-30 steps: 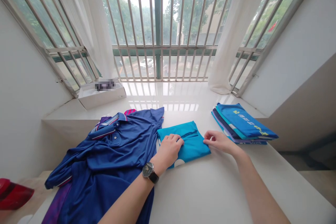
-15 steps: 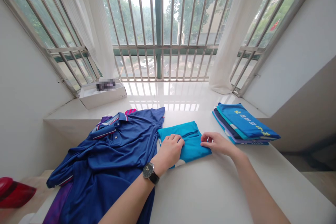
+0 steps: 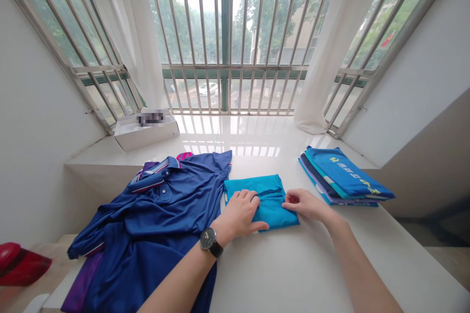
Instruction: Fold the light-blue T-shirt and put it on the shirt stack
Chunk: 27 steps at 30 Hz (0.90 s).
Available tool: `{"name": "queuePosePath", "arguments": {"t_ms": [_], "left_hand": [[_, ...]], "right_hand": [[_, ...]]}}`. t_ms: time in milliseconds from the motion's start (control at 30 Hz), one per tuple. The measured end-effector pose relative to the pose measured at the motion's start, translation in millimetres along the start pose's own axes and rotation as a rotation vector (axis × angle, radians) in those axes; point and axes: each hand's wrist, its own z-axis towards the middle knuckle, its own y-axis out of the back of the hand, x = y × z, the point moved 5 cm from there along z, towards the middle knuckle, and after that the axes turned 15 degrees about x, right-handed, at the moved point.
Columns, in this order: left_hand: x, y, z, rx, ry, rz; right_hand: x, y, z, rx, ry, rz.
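A folded teal garment (image 3: 276, 212) is being pressed down on the bench (image 3: 293, 274), just beside a crumpled navy polo shirt (image 3: 154, 220) and apart from a stack of folded blue shirts (image 3: 347, 176) towards the bench's right end; the smoothing of a fold is judged to be the step in hand. The left grip (image 3: 238, 215) is released, laid flat on the cloth with the fingers spread, and a wristwatch (image 3: 210, 242) is worn on its wrist. The right grip (image 3: 306, 205) is loosely curved against the garment's right side; whether cloth is pinched cannot be told. Squared edges are judged to be called for next. The garment is seen as a roughly rectangular packet, with a slit-like fold across its upper part.
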Motion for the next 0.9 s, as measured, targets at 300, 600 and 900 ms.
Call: {"name": "queuePosePath", "arguments": {"t_ms": [300, 600, 900], "left_hand": [[25, 6.2, -5, -0.003, 0.041, -0.034], [22, 9.4, -1, -0.081, 0.026, 0.018], [-33, -4.5, -1, -0.058, -0.173, 0.024]], "right_hand": [[15, -3, -17, 0.286, 0.041, 0.135], [9, 16, -9, -0.137, 0.122, -0.005], [26, 6, -7, -0.148, 0.190, -0.180]]}}
